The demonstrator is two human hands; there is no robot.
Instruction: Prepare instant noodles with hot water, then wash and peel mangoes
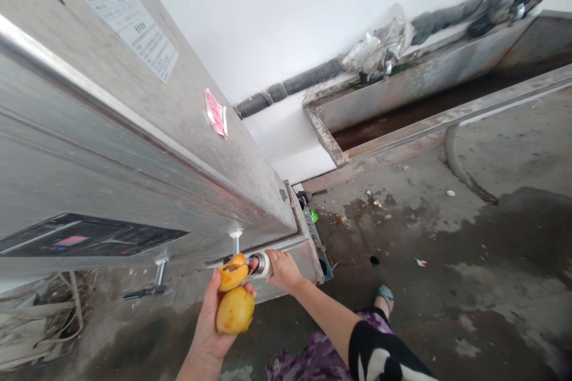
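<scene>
My left hand is wrapped round two yellow fruits, with the thumb up along their side. The lower one is a whole, rounded yellow fruit with brown specks. Above it sits a split yellow fruit, its orange flesh and a darker inside showing. My right hand grips a pale bottle with a steel mouth, tilted towards the fruits. The bottle's mouth is close beside the split fruit, just below a metal tap. Most of the bottle's body is hidden by my fingers.
A tall steel water dispenser fills the left, with a dark display panel and a second tap. At the upper right, a long trough sink runs along the white wall under wrapped pipes. The concrete floor has wet patches and litter.
</scene>
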